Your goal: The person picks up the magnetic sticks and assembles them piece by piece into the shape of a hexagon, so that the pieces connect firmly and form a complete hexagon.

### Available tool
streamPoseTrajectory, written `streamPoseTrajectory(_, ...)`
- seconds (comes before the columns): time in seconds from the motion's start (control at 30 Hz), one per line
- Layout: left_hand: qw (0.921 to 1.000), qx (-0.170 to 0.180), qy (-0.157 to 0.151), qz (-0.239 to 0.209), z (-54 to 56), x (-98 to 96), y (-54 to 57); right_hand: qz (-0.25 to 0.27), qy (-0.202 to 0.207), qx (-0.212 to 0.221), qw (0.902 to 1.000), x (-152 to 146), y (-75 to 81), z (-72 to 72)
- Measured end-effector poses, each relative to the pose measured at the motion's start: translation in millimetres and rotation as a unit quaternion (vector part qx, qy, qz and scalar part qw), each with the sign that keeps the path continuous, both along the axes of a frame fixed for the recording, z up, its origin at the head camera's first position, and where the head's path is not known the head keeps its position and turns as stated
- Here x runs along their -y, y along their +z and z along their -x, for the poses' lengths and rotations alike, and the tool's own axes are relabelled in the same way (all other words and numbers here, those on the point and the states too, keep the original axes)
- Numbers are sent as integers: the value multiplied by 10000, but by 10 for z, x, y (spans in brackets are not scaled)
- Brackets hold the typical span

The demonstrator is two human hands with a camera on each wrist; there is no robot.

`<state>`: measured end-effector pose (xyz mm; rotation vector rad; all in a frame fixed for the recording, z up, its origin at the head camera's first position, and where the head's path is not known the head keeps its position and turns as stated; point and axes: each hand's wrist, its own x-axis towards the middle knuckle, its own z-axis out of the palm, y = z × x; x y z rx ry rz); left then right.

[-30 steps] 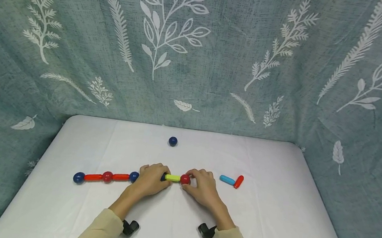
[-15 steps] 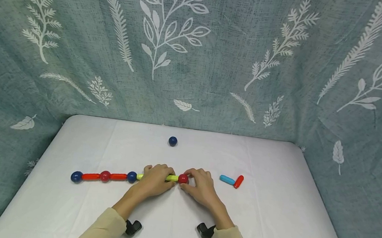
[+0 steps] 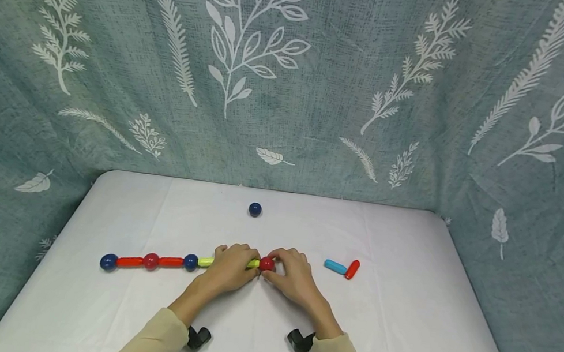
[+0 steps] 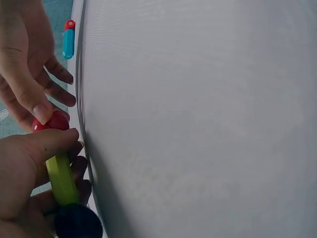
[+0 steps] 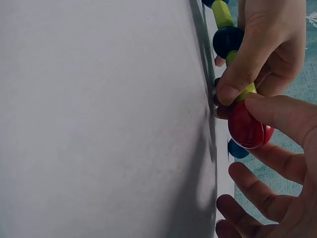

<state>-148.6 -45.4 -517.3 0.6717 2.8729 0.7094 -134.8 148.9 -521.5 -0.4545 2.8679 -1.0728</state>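
A chain of balls and sticks runs across the white table. From its left end come a dark blue ball (image 3: 108,262), a red stick (image 3: 130,262), a red ball (image 3: 151,261), another red stick (image 3: 170,262), a second blue ball (image 3: 191,262) and a yellow-green stick (image 3: 205,262). My left hand (image 3: 231,266) covers the part after that and grips the last yellow-green stick (image 5: 247,92); the dark blue ball (image 5: 228,41) beside it shows in the right wrist view. Between thumb and forefinger, my right hand (image 3: 298,273) pinches the red end ball (image 3: 267,264), which touches this stick.
Right of the hands lie a light blue stick (image 3: 335,266) and a red stick (image 3: 352,269), ends close together. A loose dark blue ball (image 3: 255,209) sits near the table's back edge. Behind the table (image 3: 400,329) hangs a green leaf-patterned cloth (image 3: 323,88).
The whole chain has slid to the left, the red end ball and my right hand with it. My left hand has shifted slightly right, so a yellow-green stick now shows left of it.
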Motion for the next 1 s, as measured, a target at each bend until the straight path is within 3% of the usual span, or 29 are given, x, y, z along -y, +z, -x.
streamPoseTrajectory(0.4, 10000, -33, 15, -6, 8, -15, -25, 76, -131, 122, 9998, -74, 50, -35)
streamPoseTrajectory(0.67, 10000, 45, 68, -9, 7, -2, -40, 169, -693, -86, 9974, -469, 176, -71)
streamPoseTrajectory(0.87, 9999, 104, 62, -11, 8, 12, -51, -20, -1133, -383, 9928, -831, 194, -86)
streamPoseTrajectory(1.0, 9999, 145, 67, -34, 10, 2, -48, -194, -1528, -350, 9874, -1053, 170, -94)
